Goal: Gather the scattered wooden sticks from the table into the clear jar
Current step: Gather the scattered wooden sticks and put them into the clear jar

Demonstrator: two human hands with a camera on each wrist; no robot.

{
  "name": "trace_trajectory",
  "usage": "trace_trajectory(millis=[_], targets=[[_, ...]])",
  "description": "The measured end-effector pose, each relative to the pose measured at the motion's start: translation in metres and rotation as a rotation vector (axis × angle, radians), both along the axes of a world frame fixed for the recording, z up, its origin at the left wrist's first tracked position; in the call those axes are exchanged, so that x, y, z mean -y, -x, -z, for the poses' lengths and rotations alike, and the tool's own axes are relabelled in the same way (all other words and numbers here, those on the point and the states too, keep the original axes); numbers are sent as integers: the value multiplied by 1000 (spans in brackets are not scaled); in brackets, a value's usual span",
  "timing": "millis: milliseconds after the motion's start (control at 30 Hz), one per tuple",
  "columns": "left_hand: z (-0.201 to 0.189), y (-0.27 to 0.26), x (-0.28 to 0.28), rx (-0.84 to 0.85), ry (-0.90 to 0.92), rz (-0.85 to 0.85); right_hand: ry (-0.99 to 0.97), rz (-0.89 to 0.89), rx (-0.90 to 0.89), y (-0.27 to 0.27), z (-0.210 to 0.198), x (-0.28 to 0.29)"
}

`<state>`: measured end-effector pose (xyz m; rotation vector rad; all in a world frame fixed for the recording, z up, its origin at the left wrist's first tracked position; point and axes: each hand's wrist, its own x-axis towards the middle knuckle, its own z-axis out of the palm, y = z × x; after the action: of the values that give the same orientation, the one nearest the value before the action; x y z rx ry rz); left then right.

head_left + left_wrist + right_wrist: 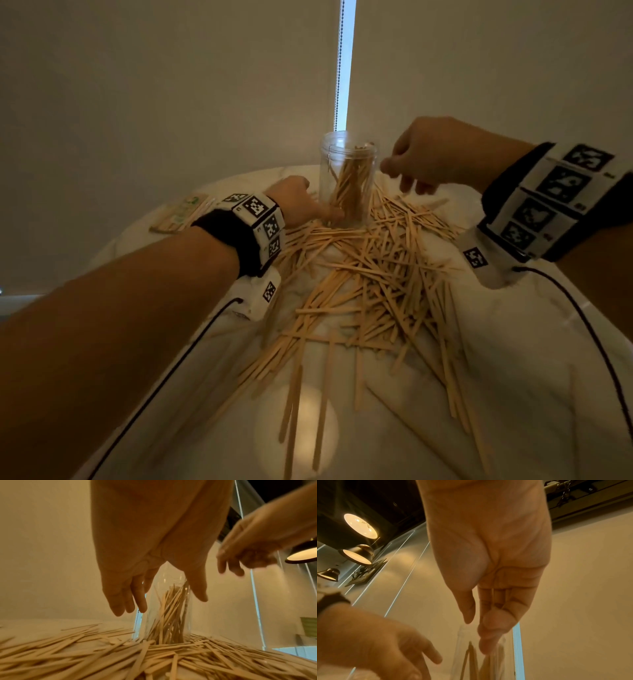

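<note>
Your left hand (297, 202) cups the upright clear plastic jar's (346, 178) base, fingers straight. Right hand (432, 154) hovers slack at its rim. Pale flat wooden sticks (370, 274) litter the white tabletop (513, 342). No legible writing.

The wooden sticks (370, 274) below the right hand (442, 154) are pale tan. The jar (346, 161) beside the left hand (294, 202) is clear, tan sticks showing through. The bench (513, 342) is white with faint grey veining. Both wrists wear black bands (226, 240) carrying white blocks printed with black-and-white square codes (256, 207).
</note>
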<state>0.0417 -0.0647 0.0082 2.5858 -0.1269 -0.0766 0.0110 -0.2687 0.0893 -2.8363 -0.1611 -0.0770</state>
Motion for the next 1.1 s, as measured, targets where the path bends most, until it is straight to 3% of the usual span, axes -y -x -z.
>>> trace_trajectory(millis=[167, 267, 567, 667, 767, 933, 1100], targets=[[-1, 61, -27, -1, -142, 14, 108, 36, -228, 41, 46, 17], [0, 100, -39, -88, -252, 39, 166, 99, -337, 62, 68, 23], [27, 183, -64, -275, -636, -33, 366, 41, -457, 115, 88, 24], [37, 185, -68, -291, -600, -21, 389, -3, -451, 119, 97, 18], [44, 177, -59, -214, -530, -42, 223, 55, -421, 110, 106, 13], [44, 160, -39, -129, -498, -22, 210, 68, -339, 110, 111, 7], [41, 152, -31, -196, -507, -22, 102, 120, -469, 114, 109, 9]])
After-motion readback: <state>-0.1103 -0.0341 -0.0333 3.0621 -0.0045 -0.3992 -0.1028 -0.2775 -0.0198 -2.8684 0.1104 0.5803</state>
